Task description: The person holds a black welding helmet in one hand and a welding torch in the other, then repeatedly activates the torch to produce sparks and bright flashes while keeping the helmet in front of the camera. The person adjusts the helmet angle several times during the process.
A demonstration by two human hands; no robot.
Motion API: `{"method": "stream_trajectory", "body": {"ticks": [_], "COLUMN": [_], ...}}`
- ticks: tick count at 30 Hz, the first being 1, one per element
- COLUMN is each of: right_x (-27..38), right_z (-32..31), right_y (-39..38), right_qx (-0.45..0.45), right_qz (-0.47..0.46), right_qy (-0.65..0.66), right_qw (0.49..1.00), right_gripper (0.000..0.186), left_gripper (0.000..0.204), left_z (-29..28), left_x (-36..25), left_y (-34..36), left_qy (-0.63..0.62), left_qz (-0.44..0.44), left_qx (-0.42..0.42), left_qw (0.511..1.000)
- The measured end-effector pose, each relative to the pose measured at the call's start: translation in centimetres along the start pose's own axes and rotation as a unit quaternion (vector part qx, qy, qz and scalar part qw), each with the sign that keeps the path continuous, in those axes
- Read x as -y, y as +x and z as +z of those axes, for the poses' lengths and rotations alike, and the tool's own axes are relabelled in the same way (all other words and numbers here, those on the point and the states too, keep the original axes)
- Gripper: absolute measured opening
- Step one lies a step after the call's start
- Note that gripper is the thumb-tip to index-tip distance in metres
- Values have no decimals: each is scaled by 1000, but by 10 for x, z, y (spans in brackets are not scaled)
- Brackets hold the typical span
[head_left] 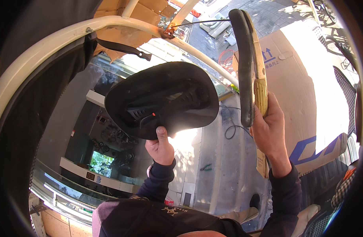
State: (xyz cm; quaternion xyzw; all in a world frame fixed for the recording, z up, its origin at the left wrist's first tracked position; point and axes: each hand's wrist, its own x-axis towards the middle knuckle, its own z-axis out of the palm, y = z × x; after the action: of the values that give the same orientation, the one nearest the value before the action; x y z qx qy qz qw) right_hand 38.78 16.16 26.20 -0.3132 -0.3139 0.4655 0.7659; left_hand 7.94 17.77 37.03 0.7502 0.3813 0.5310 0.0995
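My left hand (161,148) is closed on the lower edge of a black hand-held welding mask (130,93), its thumb pressed on the near side. To the right, my right hand (270,128) grips a welding electrode holder (260,93) with a yellowish grip and a long, curved dark part. A thin dark welding rod (201,22) runs left from the holder's upper end. The rod's tip lies at a scorched, orange-brown joint (167,32) on a cream metal tube frame (140,24); whether it touches cannot be told. The mask hangs apart from the tube, below it.
A large cardboard sheet or box (296,98) stands at the right, partly in glaring sunlight. Green-handled pliers (206,167) and a dark cable (230,132) lie on the grey ground. A black strap (126,48) hangs off the frame; black fabric (35,114) covers its left side.
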Motion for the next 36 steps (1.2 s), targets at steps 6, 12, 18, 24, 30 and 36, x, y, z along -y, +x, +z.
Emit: {"method": "stream_trajectory", "body": {"ticks": [6,12,18,24,30,36], "right_x": [1,6,2,5,2,3], "right_z": [3,5,6,8,8,9], "right_y": [0,0,1,1,2,4], "right_qx": [0,3,5,7,8,17], "right_qz": [2,7,11,14,13,20], "right_qy": [-13,-25,-13,-33,-26,-35], "right_qw": [1000,1000,1000,999,1000,999], "right_gripper": [28,29,31,33,35,35], "left_gripper": [37,37,38,39,42,43], "left_z": [-3,-1,-4,0,6,13], "left_x": [5,-1,2,2,-4,-6], "left_y": [1,0,2,1,4,10], "left_qy": [6,-2,-3,3,-6,-3], "left_qz": [-4,-9,-8,-17,-17,-23], "left_qx": [-8,-4,-8,-9,5,10], "left_qw": [1000,1000,1000,1000,1000,1000]}}
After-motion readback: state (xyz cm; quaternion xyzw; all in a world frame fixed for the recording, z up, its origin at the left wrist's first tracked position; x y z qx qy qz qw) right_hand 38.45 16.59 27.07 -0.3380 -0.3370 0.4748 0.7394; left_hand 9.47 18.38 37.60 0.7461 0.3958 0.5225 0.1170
